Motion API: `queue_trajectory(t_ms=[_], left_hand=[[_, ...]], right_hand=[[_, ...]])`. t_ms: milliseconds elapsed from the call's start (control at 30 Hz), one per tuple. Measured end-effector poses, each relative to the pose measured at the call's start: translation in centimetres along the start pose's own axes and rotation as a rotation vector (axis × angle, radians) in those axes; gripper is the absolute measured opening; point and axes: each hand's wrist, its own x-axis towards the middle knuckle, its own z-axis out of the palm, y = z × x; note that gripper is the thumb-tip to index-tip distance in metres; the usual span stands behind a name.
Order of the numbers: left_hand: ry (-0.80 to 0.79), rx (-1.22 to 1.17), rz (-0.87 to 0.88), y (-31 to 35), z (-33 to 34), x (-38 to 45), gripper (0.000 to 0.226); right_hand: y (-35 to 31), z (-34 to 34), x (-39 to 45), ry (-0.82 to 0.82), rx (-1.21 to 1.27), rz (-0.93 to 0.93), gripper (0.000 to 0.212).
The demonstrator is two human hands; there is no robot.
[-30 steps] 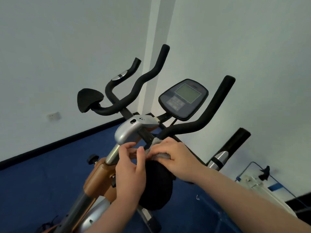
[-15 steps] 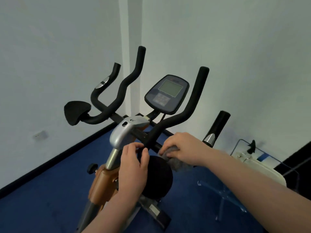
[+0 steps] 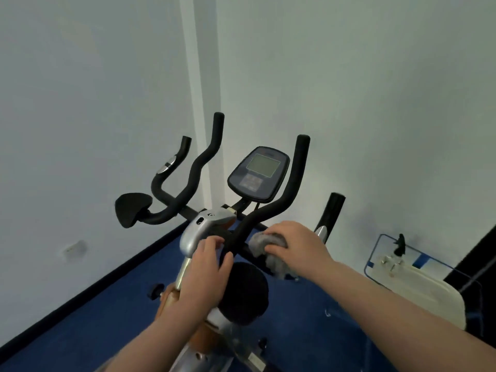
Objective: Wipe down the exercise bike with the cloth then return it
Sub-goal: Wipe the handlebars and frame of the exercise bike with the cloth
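The exercise bike [image 3: 200, 229] stands in a room corner, with black foam handlebars [image 3: 292, 189], a dark console [image 3: 259, 175] and a silver stem cover. My right hand [image 3: 295, 242] presses a grey cloth [image 3: 261, 244] onto the crossbar just right of the centre, fingers closed over it. My left hand [image 3: 206, 269] grips the bar at the stem, above a round black elbow pad [image 3: 243, 294]. A second black pad [image 3: 132, 209] sits at the left end of the bars.
White walls meet behind the bike, with a black skirting and blue carpet [image 3: 107, 318] below. A white machine with a blue wire frame [image 3: 418, 288] stands to the right. A black-padded post [image 3: 332, 210] rises right of the handlebars.
My right hand has slid the cloth to the right along the crossbar, away from the stem. My left hand stayed at the stem. The view has tilted up and leftward.
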Motion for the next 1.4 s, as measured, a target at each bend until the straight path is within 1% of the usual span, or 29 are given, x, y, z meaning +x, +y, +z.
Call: queue_trajectory(t_ms=[67,133,300,433,500,567,733,833,933,967,1067,1167,1233,1300,1400], left_hand=[[0.029,0.052,-0.045,0.4,-1.2,-0.4,0.028],[0.085,0.095,-0.099,0.5,-2.3,-1.4,0.027],[0.285,0.174,-0.28,0.9,-5.1,-7.0,0.02],[0.422,0.252,-0.413,0.5,-8.3,-13.7,0.019],[0.475,0.309,-0.476,0.4,-10.2,-17.9,0.023],[0.516,0.414,-0.533,0.2,-12.7,-22.7,0.028],[0.601,0.614,-0.714,-0.9,-20.8,-35.3,0.033],[0.658,0.655,-0.83,-1.9,-25.6,-42.9,0.038],[0.731,0.686,-0.898,-2.4,-30.1,-50.2,0.038],[0.739,0.688,-0.914,-2.6,-31.1,-51.2,0.037],[0.785,0.698,-0.974,-3.7,-35.1,-58.2,0.037],[0.739,0.736,-1.024,-6.2,-39.5,-63.6,0.041],[0.682,0.757,-1.003,-7.8,-42.2,-65.4,0.042],[0.661,0.741,-0.978,-9.4,-44.5,-66.5,0.042],[0.622,0.718,-0.959,-11.5,-47.7,-67.0,0.042]], right_hand=[[-0.6,-0.7,0.4,0.074,0.032,-0.031,0.019],[-1.4,-1.2,0.5,0.087,0.045,-0.096,0.021],[-3.9,-1.4,-1.1,0.055,0.096,-0.323,0.027],[-8.2,0.9,-3.4,-0.006,0.165,-0.493,0.032],[-11.3,2.4,-5.1,-0.048,0.201,-0.544,0.031],[-14.9,3.9,-7.4,-0.109,0.232,-0.609,0.025],[-25.5,7.4,-13.7,-0.258,0.303,-0.782,0.016],[-31.7,9.3,-18.0,-0.3,0.34,-0.821,0.011],[-38.0,11.3,-22.5,-0.321,0.363,-0.872,0.011],[-39.1,11.4,-23.1,-0.327,0.356,-0.877,0.012],[-45.1,13.5,-27.7,-0.321,0.352,-0.924,0.014],[-51.0,15.2,-32.2,-0.355,0.356,-0.922,0.015],[-54.7,16.3,-34.1,-0.345,0.38,-0.91,0.014],[-57.5,17.3,-35.7,-0.335,0.409,-0.895,0.013],[-59.9,18.8,-37.2,-0.342,0.379,-0.878,0.012]])
